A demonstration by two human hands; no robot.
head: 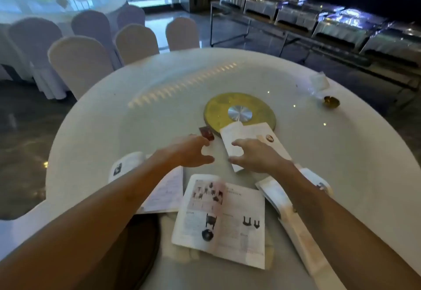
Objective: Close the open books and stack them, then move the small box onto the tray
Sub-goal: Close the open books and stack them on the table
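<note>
Starting nearest, an open picture book (219,219) lies at 6 o'clock by the table edge (68,164), open books at 8 (164,189), 4 (276,196) and 1 (245,139). Thin, floppy paper I reckon, so pinch the outer page edges. Left hand (191,153) and right hand (257,155) hover half-open, holding nothing. Small box (206,133) at 12; bare table beyond.

One head-worn wide-angle view looks forward and down, close over the round table (95,130) (edges bowed by the lens), with far chairs (79,62) beyond.
</note>
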